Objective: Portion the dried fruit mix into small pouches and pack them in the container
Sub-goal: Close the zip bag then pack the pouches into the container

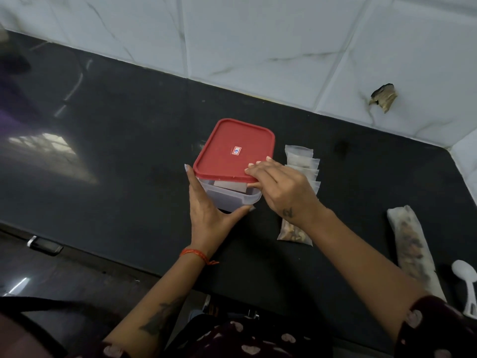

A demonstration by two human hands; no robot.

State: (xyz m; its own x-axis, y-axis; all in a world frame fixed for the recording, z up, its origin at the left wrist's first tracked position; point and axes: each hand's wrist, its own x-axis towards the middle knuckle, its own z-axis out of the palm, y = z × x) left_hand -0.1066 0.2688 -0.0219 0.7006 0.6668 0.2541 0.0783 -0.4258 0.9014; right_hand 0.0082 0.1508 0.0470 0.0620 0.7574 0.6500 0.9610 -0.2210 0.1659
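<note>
A clear plastic container stands on the black counter, and its red lid lies on top, raised at the near edge. My left hand braces the container's near left corner with straight fingers and thumb spread. My right hand pinches the lid's near right edge, fingers on top and thumb beneath. A row of several small translucent pouches lies just right of the container, partly hidden under my right hand. One filled pouch of dried fruit shows below my right wrist.
A long bag of dried fruit mix lies at the right, with a white plastic scoop beside it. White tiled wall bounds the counter's far side. A drawer handle sits below the counter's front edge at left.
</note>
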